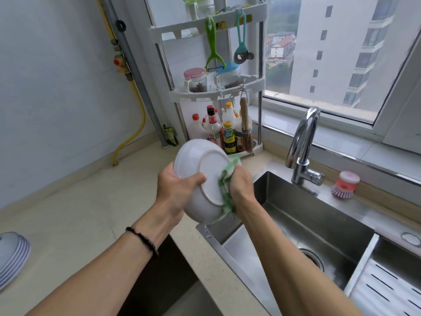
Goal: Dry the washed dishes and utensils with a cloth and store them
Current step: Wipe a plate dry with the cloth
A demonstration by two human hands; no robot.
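White ceramic bowl held tilted, base toward the camera, above the sink's near-left corner

Left hand grip clamps its left rim; right hand grip clamps a green-and-white cloth against its right side; stacked white plates lie far left on the surface

A white three-tier corner rack stands on the beige counter where the wall meets the window. A green peeler and a teal tool hang from its top shelf. Two lidded jars, one pink-topped and one blue-topped, sit on the middle shelf, and sauce bottles crowd the bottom one beside a hanging bamboo brush. A yellow hose runs down the wall next to a grey pipe. A chrome faucet arches over the steel sink; a pink dish brush stands just behind the basin. At the lower right lies what looks like a slotted drain tray.
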